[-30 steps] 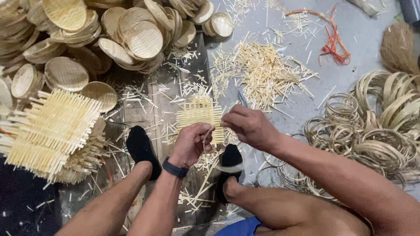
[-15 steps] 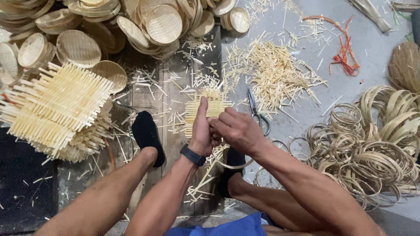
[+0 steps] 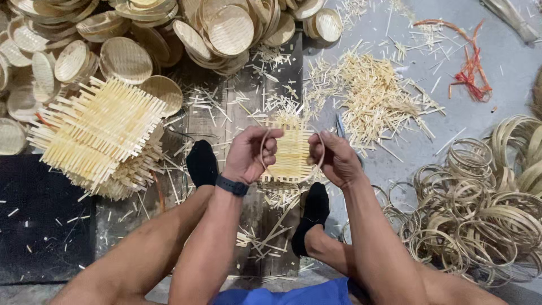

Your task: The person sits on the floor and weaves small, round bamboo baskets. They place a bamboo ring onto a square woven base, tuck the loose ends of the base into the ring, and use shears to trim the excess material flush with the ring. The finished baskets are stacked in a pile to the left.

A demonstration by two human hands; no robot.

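**Woven mat held level between two hands, hoop around it**

A small square woven mat (image 3: 292, 151) of pale bamboo strips is held in the air above the wooden board (image 3: 197, 121) on the floor, between the two black socks (image 3: 201, 162). A thin bamboo hoop (image 3: 319, 165) is seen around the mat, its rim passing through both hands.

The left hand (image 3: 250, 153) is closed on the hoop and the mat edge at 9 o'clock of the mat; a dark watch (image 3: 232, 185) is worn on its wrist. The right hand (image 3: 334, 158) is closed on the hoop at 3 o'clock. The mat therefore lies directly between the two grips, and neither hand is nearer than the other. The strips that show on the mat run mostly from 9 to 3 o'clock, and loose strip ends stick out at 12 and 6 o'clock.

Around the person are found: a stack of unfinished mats (image 3: 93, 135) at 9 o'clock, finished round trays (image 3: 135, 34) at 11 o'clock, cut strip waste (image 3: 372, 93) at 1 o'clock, and many loose hoops (image 3: 480, 209) at 4 o'clock.
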